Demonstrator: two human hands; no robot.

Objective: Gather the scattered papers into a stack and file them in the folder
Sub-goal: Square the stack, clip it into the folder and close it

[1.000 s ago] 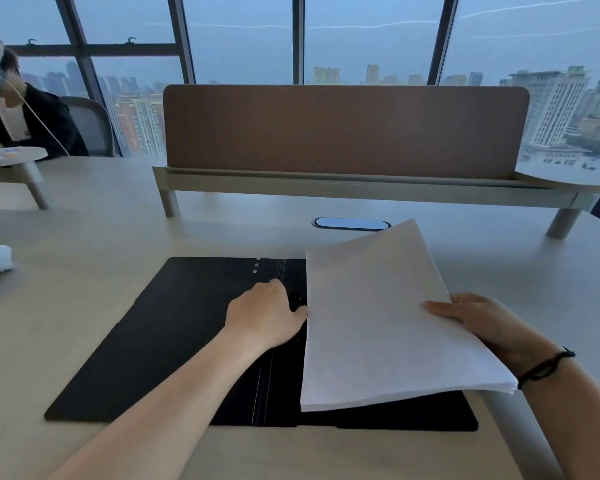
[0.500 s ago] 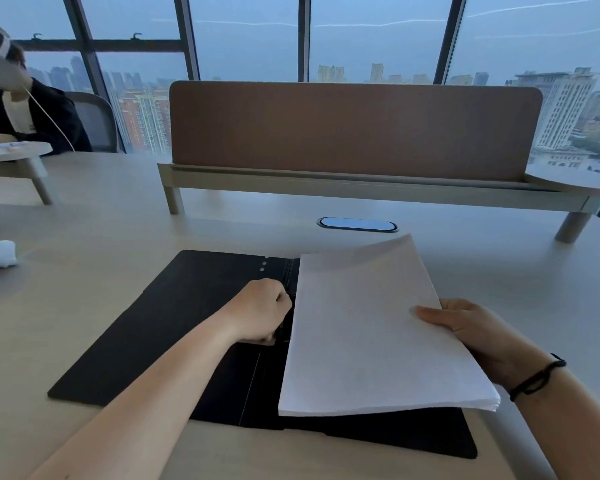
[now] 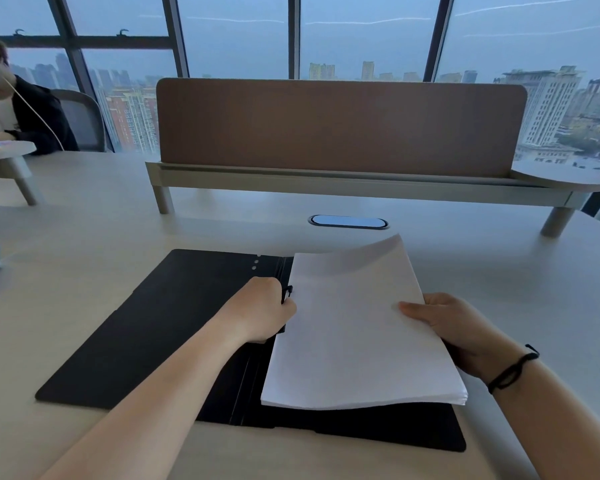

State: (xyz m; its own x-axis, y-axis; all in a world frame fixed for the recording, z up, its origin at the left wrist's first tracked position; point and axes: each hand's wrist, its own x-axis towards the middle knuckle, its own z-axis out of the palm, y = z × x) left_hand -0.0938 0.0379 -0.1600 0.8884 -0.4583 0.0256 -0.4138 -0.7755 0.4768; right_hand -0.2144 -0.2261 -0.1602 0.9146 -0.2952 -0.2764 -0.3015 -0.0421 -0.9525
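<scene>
One stack of papers (image 3: 357, 327) is what everything here turns on, and it hovers over the right half of the open black folder (image 3: 146, 334), its long axis running away from the person, roughly parallel to the folder's spine. The stack's left edge sits right at that spine, where a small black clip (image 3: 287, 292) pokes up.

The right hand (image 3: 454, 330) holds the stack by its right edge, thumb on top and fingers curled under, so the near corner droops a little and the far end lifts off the folder. The left hand (image 3: 260, 306) is closed into a loose fist against the spine, just left of the paper's edge; it looks to be pinching or pressing the clip, though the fingertips are hidden.

So the left hand is the nearer one to the fastener, and the paper lies directly to its right. I'd judge the stack needs only a short slide leftward, toward the spine, to sit under the clip.
</scene>
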